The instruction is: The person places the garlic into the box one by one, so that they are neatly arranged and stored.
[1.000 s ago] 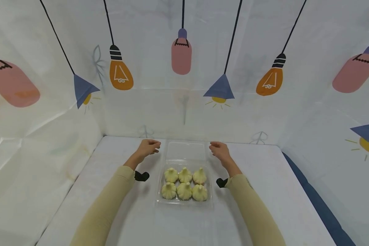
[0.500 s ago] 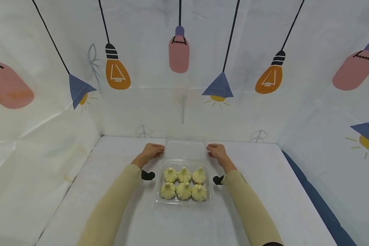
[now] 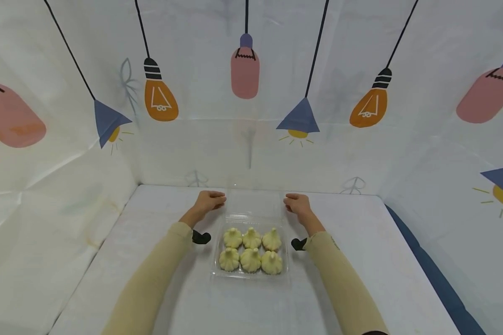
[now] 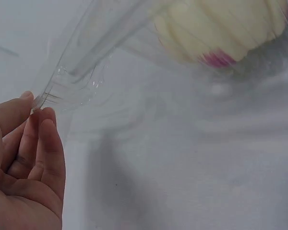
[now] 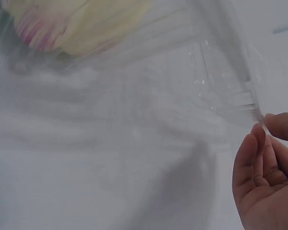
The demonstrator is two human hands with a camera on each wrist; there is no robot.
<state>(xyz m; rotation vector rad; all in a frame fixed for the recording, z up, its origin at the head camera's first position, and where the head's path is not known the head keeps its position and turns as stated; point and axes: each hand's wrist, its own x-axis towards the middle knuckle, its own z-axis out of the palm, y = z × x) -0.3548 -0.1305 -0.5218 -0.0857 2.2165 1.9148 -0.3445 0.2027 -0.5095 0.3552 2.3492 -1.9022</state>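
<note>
A clear plastic clamshell container [image 3: 251, 275] lies on the white table, its hinged lid [image 3: 254, 201] raised at the far side. Pale garlic bulbs [image 3: 251, 259] sit in its base in two rows. At the lid's left edge my left hand [image 3: 209, 201] pinches the rim between thumb and fingertips, as the left wrist view confirms. My right hand [image 3: 298, 204] pinches the opposite edge in the same way, clear in the right wrist view. Through the plastic a bulb with a purple-tinged base [image 4: 225, 33] shows, blurred.
White sheeting with printed lamps [image 3: 298, 118] hangs behind and on both sides of the table [image 3: 151, 204]. Blue fabric [image 3: 427, 265] runs along the right edge. Black pieces [image 3: 201, 237] hang at both cuffs.
Both hands have moved inward onto the lid's side edges and pinched them. The lid has tilted up slightly from where it lay back. The base and garlic bulbs stay put.
</note>
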